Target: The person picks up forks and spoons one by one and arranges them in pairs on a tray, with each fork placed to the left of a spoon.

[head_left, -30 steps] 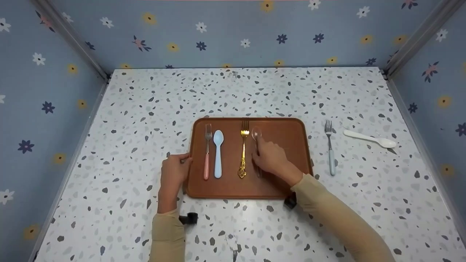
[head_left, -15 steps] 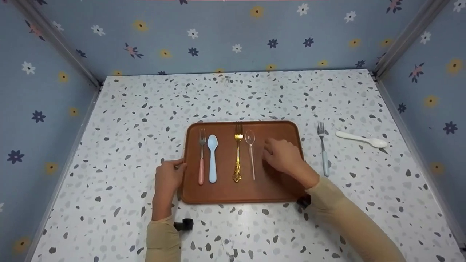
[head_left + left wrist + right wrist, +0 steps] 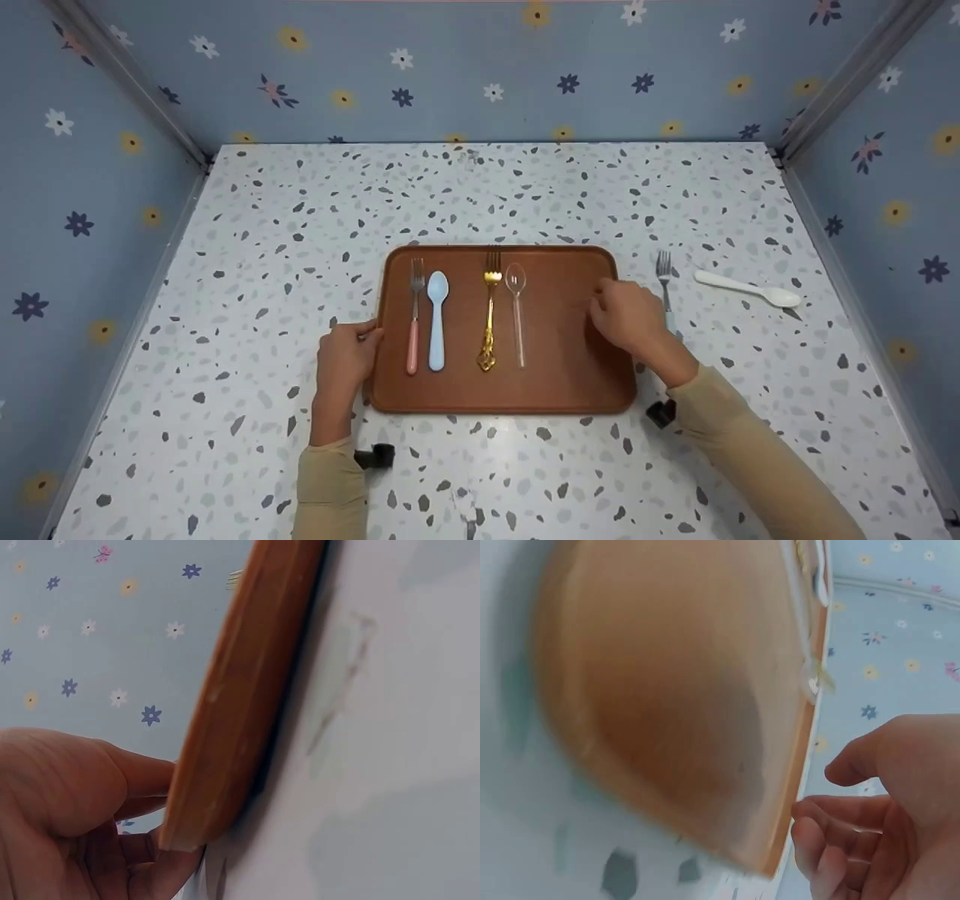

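Note:
A brown tray (image 3: 555, 382) lies on the speckled table. My left hand (image 3: 346, 360) grips its left edge; in the left wrist view the thumb (image 3: 146, 774) meets the rim and the fingers curl at its outer side. On the tray, from left to right, lie a pink-handled fork (image 3: 413, 337), a light blue spoon (image 3: 436, 322), a gold fork (image 3: 489, 322) and a clear plastic spoon (image 3: 519, 322). Over the tray's right side hovers my right hand (image 3: 634, 319), holding nothing, its fingers loosely bent and apart from the thumb in the right wrist view.
Right of the tray lies a fork with a pale blue-green handle (image 3: 664, 274), partly covered by my right hand. Farther right is a white spoon (image 3: 750, 288). Flower-patterned walls (image 3: 480, 67) enclose the table at the back and both sides.
My right hand has let go of the clear spoon and moved right, to the tray's right edge. The spoon stays beside the gold fork. My left hand keeps its place on the tray.

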{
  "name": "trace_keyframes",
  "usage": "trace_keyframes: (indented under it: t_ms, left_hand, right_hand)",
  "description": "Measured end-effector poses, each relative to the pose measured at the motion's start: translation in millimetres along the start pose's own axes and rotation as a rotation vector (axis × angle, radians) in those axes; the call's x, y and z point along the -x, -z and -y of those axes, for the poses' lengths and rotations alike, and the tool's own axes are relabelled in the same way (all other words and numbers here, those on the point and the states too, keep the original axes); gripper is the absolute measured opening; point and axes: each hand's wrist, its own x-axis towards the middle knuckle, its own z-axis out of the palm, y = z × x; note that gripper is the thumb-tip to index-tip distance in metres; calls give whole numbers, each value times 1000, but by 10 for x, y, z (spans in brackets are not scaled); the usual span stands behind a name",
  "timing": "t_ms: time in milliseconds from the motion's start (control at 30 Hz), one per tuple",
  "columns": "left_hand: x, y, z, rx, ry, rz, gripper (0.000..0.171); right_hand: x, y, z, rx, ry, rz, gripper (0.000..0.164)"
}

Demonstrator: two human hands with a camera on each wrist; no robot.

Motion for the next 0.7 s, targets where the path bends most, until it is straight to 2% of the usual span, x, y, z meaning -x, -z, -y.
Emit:
trace_keyframes:
  t_ms: [200,367,567,700]
  left_hand:
    - [-40,-21,-11,23,-8,-4,33]
    - [-34,-18,15,30,7,16,33]
    - [-22,-5,45,26,12,4,33]
    - [6,-16,68,25,15,-1,33]
  right_hand:
    - [26,57,-233,79,-98,-53,25]
    - [99,70,-405,113,-175,-17,34]
    - [143,28,-550,124,-182,23,45]
    - [161,13,-591,124,-181,-19,52]
